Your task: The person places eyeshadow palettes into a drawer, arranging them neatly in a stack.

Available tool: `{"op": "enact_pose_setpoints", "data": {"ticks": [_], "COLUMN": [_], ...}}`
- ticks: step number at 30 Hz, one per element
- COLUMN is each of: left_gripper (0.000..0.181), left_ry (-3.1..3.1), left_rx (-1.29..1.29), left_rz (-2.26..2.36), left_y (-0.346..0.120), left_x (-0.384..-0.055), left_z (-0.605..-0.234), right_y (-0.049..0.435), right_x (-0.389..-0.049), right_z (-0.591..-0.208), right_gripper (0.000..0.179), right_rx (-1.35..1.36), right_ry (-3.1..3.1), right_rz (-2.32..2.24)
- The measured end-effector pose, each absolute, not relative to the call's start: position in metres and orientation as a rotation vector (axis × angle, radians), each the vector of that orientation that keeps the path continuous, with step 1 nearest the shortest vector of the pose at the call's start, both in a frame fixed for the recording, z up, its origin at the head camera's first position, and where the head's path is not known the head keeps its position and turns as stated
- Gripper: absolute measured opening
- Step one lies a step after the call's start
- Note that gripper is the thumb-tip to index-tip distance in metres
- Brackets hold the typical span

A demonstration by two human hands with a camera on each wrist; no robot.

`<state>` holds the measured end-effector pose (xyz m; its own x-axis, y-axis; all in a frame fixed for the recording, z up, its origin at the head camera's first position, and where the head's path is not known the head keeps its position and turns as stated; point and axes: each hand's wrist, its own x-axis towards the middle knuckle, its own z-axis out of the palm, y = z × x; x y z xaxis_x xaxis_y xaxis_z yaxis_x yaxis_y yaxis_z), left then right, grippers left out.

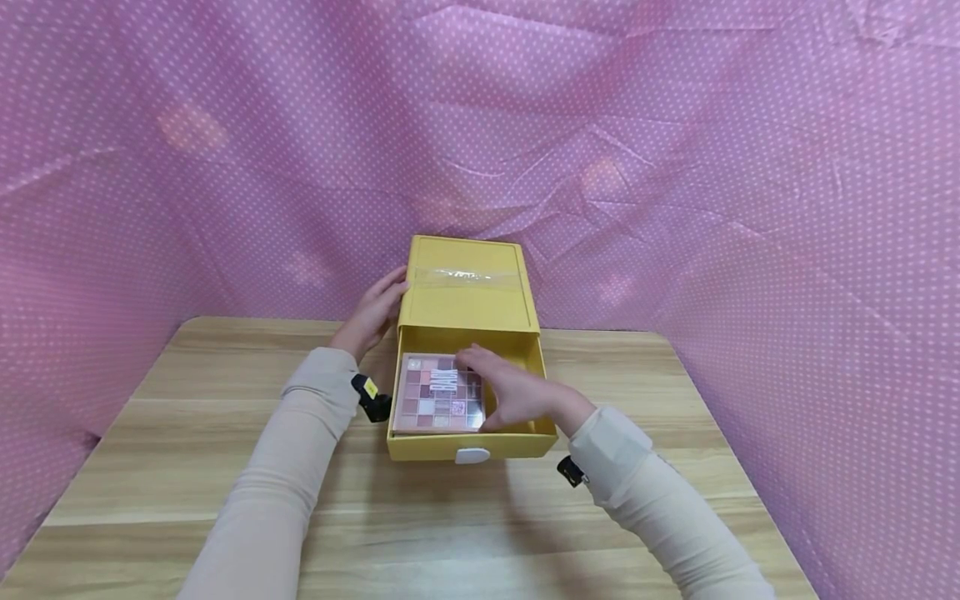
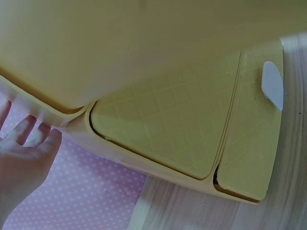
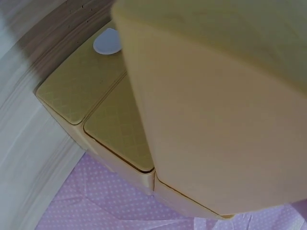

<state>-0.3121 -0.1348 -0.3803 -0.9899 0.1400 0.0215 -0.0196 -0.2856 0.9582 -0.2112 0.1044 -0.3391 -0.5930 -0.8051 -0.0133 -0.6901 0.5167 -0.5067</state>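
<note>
A yellow drawer cabinet (image 1: 472, 308) stands on the table with its top drawer (image 1: 427, 450) pulled out toward me. Inside, on the drawer's left side, lies an eyeshadow palette (image 1: 427, 392) with a grid of pink and brown squares and white lettering. My right hand (image 1: 517, 392) reaches in and grips the palette by its right part, thumb at the front edge and fingers at the back. Against the cabinet's left side rests my left hand (image 1: 375, 312), its fingers fairly straight; the left wrist view shows this hand (image 2: 26, 163) beside the cabinet wall.
Below the pulled-out drawer, closed drawer fronts (image 2: 168, 115) show in the left wrist view, the lowest with a white handle (image 2: 272, 86). Pink dotted cloth (image 1: 480, 125) hangs behind and at both sides of the wooden table (image 1: 420, 533). Clear tape (image 1: 468, 277) crosses the cabinet top.
</note>
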Motion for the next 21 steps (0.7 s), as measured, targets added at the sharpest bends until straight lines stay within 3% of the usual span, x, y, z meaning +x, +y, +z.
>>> {"op": "enact_pose_setpoints", "data": {"ticks": [21], "left_gripper": [0.05], "left_ry": [1.816], "left_rx": [0.085], "left_rz": [2.413], "left_y": [-0.129], "left_x": [-0.307], "left_z": [-0.375], "right_y": [0.113], "right_x": [-0.195], "right_z": [-0.309], "right_gripper": [0.092], "right_rx": [-1.189], "right_ry": [2.452], "right_rz": [-0.73]}}
